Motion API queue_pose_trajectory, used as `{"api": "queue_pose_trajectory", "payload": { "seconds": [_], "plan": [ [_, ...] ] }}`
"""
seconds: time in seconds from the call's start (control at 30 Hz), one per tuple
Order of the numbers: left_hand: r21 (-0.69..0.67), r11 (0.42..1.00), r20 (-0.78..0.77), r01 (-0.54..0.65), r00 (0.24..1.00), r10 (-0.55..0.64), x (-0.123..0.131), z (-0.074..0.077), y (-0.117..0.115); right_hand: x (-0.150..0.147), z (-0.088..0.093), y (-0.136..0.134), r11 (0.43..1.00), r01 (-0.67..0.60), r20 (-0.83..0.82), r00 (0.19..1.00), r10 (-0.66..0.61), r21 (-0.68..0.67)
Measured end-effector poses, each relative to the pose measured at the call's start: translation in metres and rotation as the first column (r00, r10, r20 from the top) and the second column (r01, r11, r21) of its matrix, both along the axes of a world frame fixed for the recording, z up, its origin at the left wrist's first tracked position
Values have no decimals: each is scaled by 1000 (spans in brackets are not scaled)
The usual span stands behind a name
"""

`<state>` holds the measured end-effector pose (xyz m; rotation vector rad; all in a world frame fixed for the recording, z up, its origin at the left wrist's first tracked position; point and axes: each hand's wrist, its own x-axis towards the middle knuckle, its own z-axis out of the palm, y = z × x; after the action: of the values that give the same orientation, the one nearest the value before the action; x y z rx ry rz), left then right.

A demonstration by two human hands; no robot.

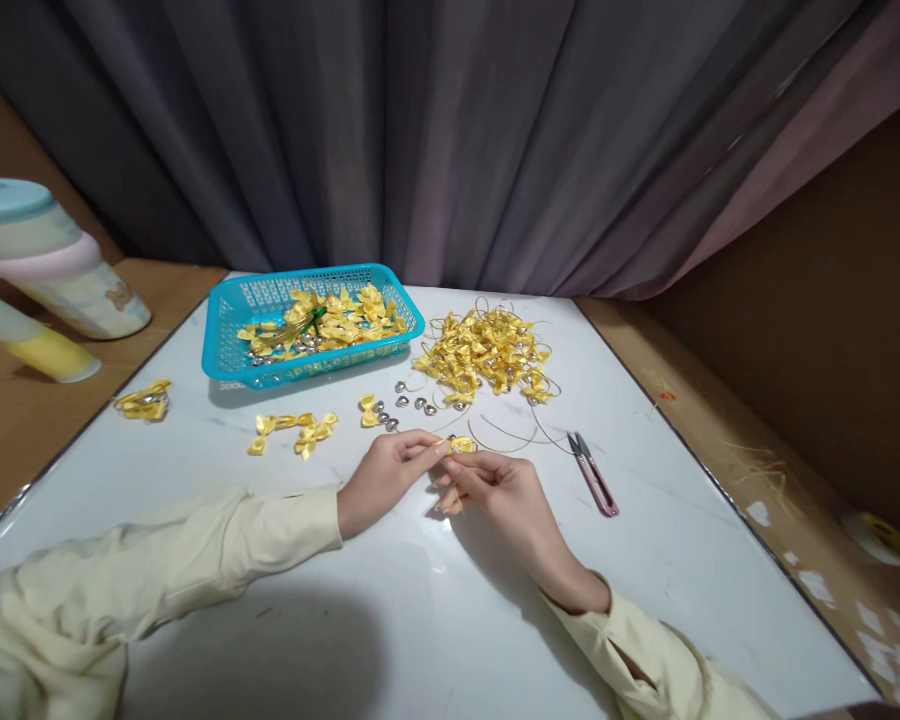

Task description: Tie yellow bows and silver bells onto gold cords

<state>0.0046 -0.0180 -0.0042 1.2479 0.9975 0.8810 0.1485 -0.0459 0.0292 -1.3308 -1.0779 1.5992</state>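
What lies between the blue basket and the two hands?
Head view: loose yellow bows and small silver charms lie between the blue basket and the left hand and right hand pinching a bow.

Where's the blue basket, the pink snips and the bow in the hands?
blue basket (322, 368): head view, near wall.
pink snips (600, 492): head view, pink handle.
yellow bow (463, 444): head view, its middle.
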Motion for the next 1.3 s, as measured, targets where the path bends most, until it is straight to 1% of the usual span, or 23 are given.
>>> {"api": "queue_pose_trajectory", "payload": {
  "seconds": [0.13,0.2,0.37,0.47,0.57,0.63,0.73,0.83,0.93,1.0,1.03,1.13,1.2,1.23,1.3],
  "plan": [
    [-14,1000,-17,14,1000,-14,2,3,-1,0,-1,1,1000,-2,13,1000,2,0],
    [-33,999,-32,-1,999,0,3,5,-2,0,-1,1,1000,-4,17,1000,4,0],
    [-63,998,-17,-22,1000,21,4,3,-2,-1,-2,0,1000,12,35,999,-12,-5],
    [-46,999,-11,-14,1000,14,4,1,-3,-1,-4,1,1000,27,57,998,-26,-5],
    [12,1000,-61,-24,998,25,3,2,-3,-1,-8,1,1000,24,89,996,-25,13],
    [46,998,-100,-38,994,43,3,3,-2,2,-10,1,998,1,134,991,-10,67],
    [64,995,-136,-70,988,78,3,4,0,8,-9,-1,979,-39,289,957,-20,199],
    [56,995,-121,-77,989,84,2,3,2,18,-4,0,947,-39,432,896,-109,320],
    [62,996,-96,-59,993,64,0,1,2,25,0,4,923,-2,484,852,-201,386],
    [91,995,-103,-50,993,59,0,-1,0,26,-2,7,934,8,467,864,-186,357],
    [116,992,-118,-50,991,64,0,-1,0,25,-3,8,948,7,428,891,-150,318],
    [225,972,-216,-67,969,117,-1,-3,-1,21,-8,10,993,-29,202,979,5,118],
    [287,956,-259,-68,955,145,-2,-4,-1,18,-10,9,998,-64,81,995,64,-8],
    [303,951,-266,-60,953,145,-2,-5,0,17,-10,9,996,-78,55,995,81,-44],
    [317,947,-271,-47,953,138,-2,-5,1,19,-8,9,995,-91,76,993,94,-43]
  ]
}}
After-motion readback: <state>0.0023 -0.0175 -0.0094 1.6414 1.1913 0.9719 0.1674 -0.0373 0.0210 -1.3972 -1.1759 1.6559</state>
